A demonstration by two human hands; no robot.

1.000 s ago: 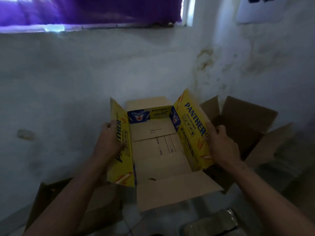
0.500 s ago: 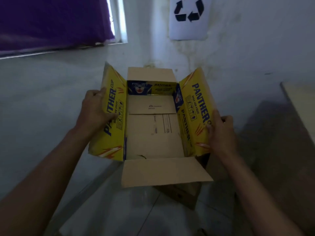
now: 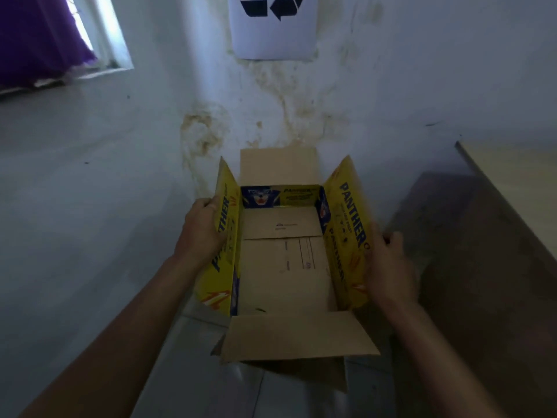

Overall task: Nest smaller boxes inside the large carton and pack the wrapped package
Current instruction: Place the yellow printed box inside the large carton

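Note:
I hold an open yellow carton [image 3: 286, 267] marked PANTHER in front of me, above the floor. Its brown inside is empty and all of its flaps stand out. My left hand [image 3: 200, 233] grips the left yellow flap [image 3: 224, 245]. My right hand [image 3: 390, 263] grips the outside of the right yellow flap [image 3: 346, 236]. The near brown flap [image 3: 298, 336] points toward me. No other box and no wrapped package is in view.
A stained white wall [image 3: 271, 110] rises right behind the carton, with a recycling sign [image 3: 272, 25] on it. A purple curtain [image 3: 36, 37] hangs at the upper left. A pale table edge [image 3: 509, 182] shows at the right. Tiled floor [image 3: 205, 372] lies below.
The view has swung to the right with the carton in both hands. The brown carton, the other box and the wrapped package on the floor have left the view.

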